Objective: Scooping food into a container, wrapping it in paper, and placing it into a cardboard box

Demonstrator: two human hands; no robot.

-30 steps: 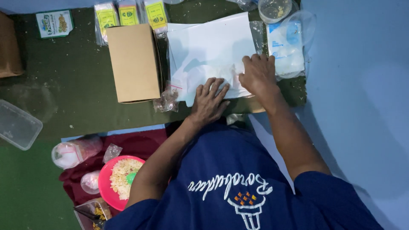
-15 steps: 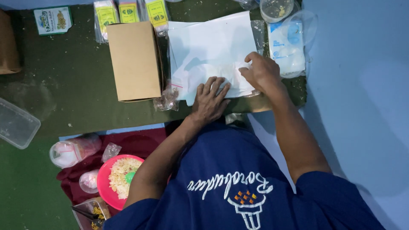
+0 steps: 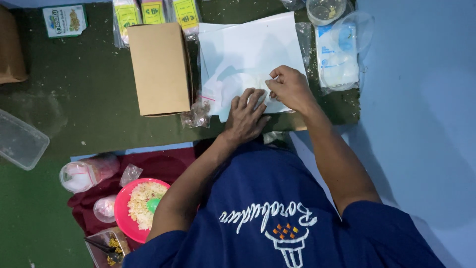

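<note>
Pressed flat at frame centre under the spread left hand, pinched at its upper edge by the right hand: a small clear plastic bag on white paper, seemingly light, limp, slippery, best gripped by the rim.

- the left hand lies flat over the small clear bag, so the bag's near edge is hidden beneath the palm.
- the right hand curls over the bag's far corner; whatever its fingertips pinch is tucked out of sight.
- the round tub is cut off by the top edge.
- the brown bag and the clear tray both run off the left edge.
- the yellow packets lose their tops at the frame's top.
- the small box by the pink bowl is clipped at the bottom; its contents are too small to tell.
</note>
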